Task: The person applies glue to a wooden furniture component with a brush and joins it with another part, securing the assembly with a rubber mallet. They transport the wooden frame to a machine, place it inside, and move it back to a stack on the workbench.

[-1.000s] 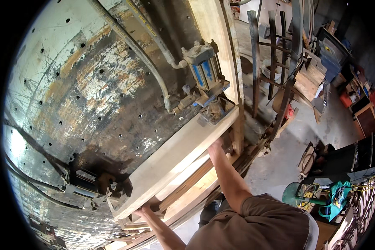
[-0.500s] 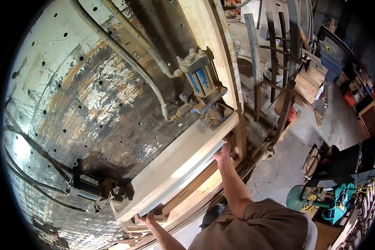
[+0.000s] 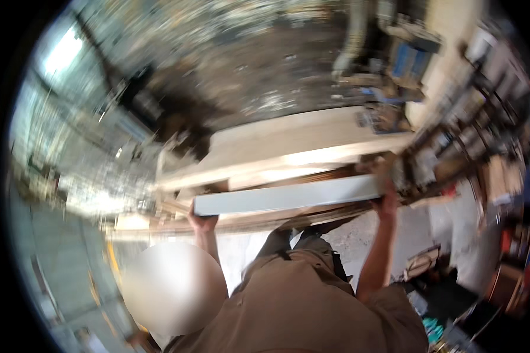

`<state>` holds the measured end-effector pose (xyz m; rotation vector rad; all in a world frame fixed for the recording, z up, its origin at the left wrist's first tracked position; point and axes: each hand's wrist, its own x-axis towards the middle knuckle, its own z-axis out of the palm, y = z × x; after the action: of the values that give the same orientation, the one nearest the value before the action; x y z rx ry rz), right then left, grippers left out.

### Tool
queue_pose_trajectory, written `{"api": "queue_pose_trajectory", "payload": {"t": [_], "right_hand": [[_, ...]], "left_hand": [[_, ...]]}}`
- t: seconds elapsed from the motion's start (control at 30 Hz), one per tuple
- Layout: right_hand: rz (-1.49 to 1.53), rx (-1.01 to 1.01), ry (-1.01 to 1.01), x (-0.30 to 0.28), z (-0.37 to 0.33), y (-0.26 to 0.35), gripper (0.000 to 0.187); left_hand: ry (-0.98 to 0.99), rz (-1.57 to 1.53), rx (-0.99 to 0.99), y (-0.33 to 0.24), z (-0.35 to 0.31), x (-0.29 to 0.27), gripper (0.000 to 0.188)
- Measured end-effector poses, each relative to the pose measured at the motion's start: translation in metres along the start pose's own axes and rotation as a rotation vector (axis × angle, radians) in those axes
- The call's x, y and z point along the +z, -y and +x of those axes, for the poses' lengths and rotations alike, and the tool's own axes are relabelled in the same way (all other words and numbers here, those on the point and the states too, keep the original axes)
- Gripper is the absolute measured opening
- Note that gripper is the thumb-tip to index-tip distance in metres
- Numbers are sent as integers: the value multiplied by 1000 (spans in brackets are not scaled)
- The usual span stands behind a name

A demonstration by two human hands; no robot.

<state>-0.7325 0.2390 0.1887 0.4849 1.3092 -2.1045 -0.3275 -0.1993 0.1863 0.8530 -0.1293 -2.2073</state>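
The fingers of the left hand [image 3: 202,222] and the right hand [image 3: 387,203] are closed around the two ends of a long pale board [image 3: 288,196]. The board lies almost level, just in front of stacked wooden planks [image 3: 288,147] and below the blurred metal machine [image 3: 412,59].

Motion blur throughout | glare upper left | fisheye bending, black rim | dim right edge

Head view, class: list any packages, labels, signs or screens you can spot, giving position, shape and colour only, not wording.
None can be made out; the frame is motion-blurred.
Long pale board: centre, grey-white, held at its ends by the left hand and right hand.
Blue boxy machine part: upper right.
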Motion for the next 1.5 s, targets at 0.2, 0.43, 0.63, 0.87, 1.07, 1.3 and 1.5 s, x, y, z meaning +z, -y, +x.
{"api": "queue_pose_trajectory", "payload": {"t": [0.2,0.43,0.63,0.87,1.07,1.3,1.5], "right_hand": [[-571,-445,-239,-10,-7,84,39],[-761,-752,270,134,-19,124,44],[-1310,-1077,-122,166,-3,142,47],[-1470,-1181,-237,166,24,131,57],[-1277,-1592,-230,168,-32,76,15],[-1881,-759,704,144,6,-153,38],[-2281,-705,1018,138,78,-245,70]], "left_hand": [[-81,962,439,-3,-102,124,36],[271,727,732,-30,-47,170,44],[70,1313,1063,-52,-8,183,46],[-245,1732,1407,-56,6,185,54],[-120,1464,1220,-65,4,166,45],[-420,962,1176,-50,-66,79,17],[-723,1630,509,46,-180,-147,16]]}}
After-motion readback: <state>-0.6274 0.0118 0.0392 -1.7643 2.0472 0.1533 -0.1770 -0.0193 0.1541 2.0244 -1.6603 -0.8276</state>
